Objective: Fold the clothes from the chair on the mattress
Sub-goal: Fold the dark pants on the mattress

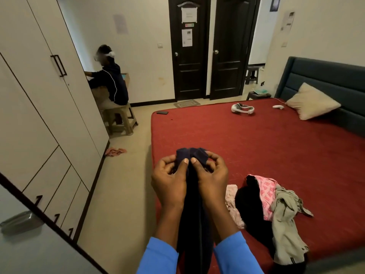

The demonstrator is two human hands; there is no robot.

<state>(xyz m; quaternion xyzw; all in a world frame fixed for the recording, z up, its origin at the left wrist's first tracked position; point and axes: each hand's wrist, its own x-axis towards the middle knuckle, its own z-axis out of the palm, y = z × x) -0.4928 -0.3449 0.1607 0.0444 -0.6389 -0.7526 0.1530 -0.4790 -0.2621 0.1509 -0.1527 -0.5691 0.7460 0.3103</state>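
Both hands are up over the near edge of the red mattress: the left hand and right hand each pinch the top of a dark navy garment that hangs down between the blue sleeves. A pile of clothes sits on the mattress just to the right.

**No Legible Writing on Bedroom's Posted Papers**

An upper notice, a small coloured sticker and a lower sheet are hanging on the dark door, their print showing only as grey blur. A pale sheet on the far wall and a paper on the right wall are likewise appearing too faint to read.
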